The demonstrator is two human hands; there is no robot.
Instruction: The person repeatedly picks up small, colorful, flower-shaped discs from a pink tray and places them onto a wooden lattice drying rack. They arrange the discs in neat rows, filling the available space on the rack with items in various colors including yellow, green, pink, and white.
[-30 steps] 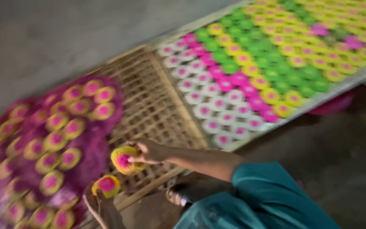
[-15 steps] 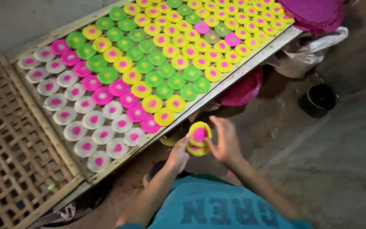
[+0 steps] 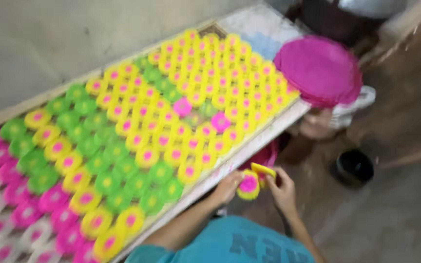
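My left hand holds a round yellow piece with a pink centre just off the near edge of a long board. My right hand grips a second yellow piece right beside it; the two pieces touch. The board carries rows of several round pieces: yellow ones with pink centres, green ones, pink ones and white ones at the far left. My teal shirt fills the bottom of the view.
A large pink round tray rests over the board's right end. A dark round pot stands on the floor at the right. A grey wall runs behind the board. A dark object sits at the top right.
The view has swung right along the board, past the slatted frame and pink bag of pieces. My hands, each with a piece, came together and moved right along the board's edge.
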